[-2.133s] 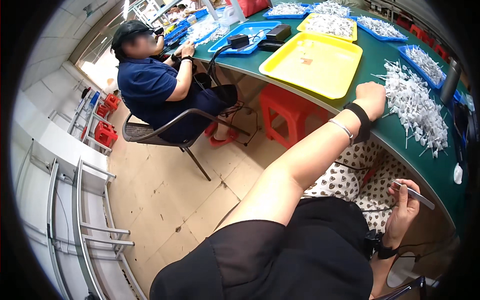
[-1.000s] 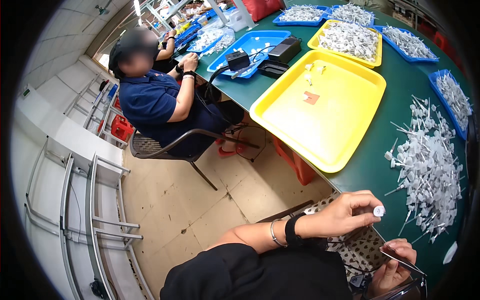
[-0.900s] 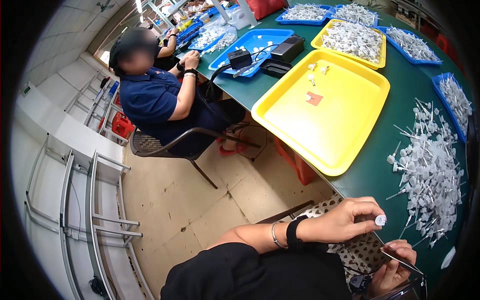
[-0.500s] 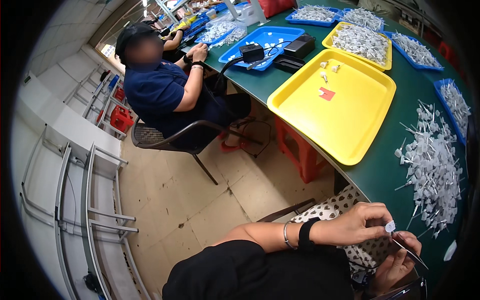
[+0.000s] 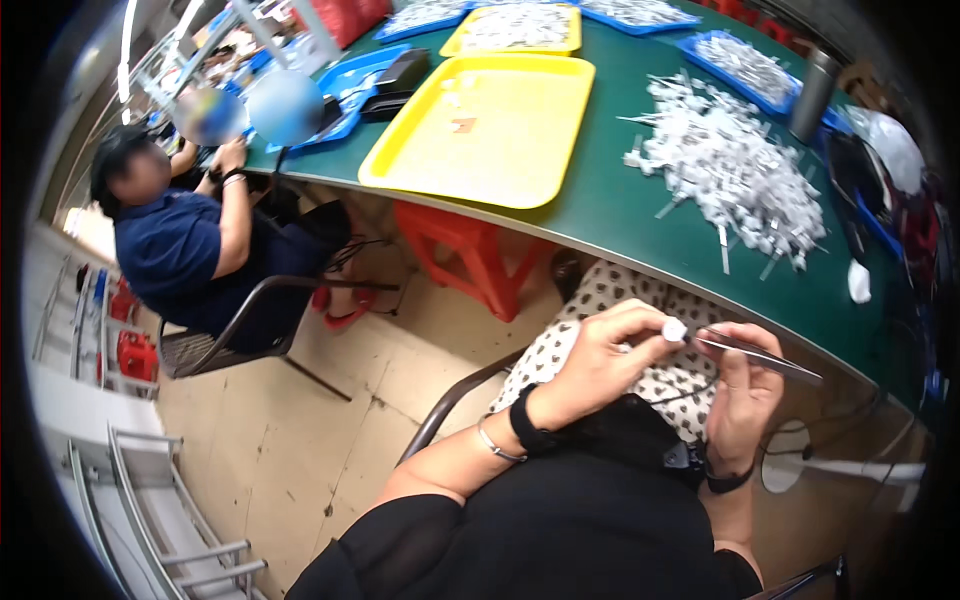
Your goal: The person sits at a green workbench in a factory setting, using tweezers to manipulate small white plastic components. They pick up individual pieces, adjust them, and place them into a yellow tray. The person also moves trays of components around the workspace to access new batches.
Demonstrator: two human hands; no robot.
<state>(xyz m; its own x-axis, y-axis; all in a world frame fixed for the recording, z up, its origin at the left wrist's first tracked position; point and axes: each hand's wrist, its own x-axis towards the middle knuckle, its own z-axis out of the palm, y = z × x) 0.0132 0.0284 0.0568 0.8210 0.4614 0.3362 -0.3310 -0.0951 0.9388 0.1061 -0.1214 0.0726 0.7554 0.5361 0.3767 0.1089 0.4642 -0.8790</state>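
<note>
Above my lap, my left hand (image 5: 618, 348) pinches a small white part (image 5: 674, 329) with a rounded head between thumb and fingertips. My right hand (image 5: 742, 388) is closed around slim metal tweezers (image 5: 775, 362), whose near end points at the white part. Whether the tips touch the part is too small to tell. Beyond my hands, on the green table (image 5: 610, 215), lies a heap of white plastic parts (image 5: 735, 165) with thin stems. The large yellow tray (image 5: 480, 165) to its left holds a small orange-red piece (image 5: 462, 126) and a few white bits.
Blue trays (image 5: 745, 72) and a smaller yellow tray (image 5: 515, 28) filled with white parts stand at the back. A metal flask (image 5: 815, 95) is at the right. A co-worker (image 5: 175, 225) sits at the left. Under the table stands a red stool (image 5: 470, 255).
The view has swung to the right, so table and trays appear further left. Both hands now show more fully, still holding the white part and the tweezers.
</note>
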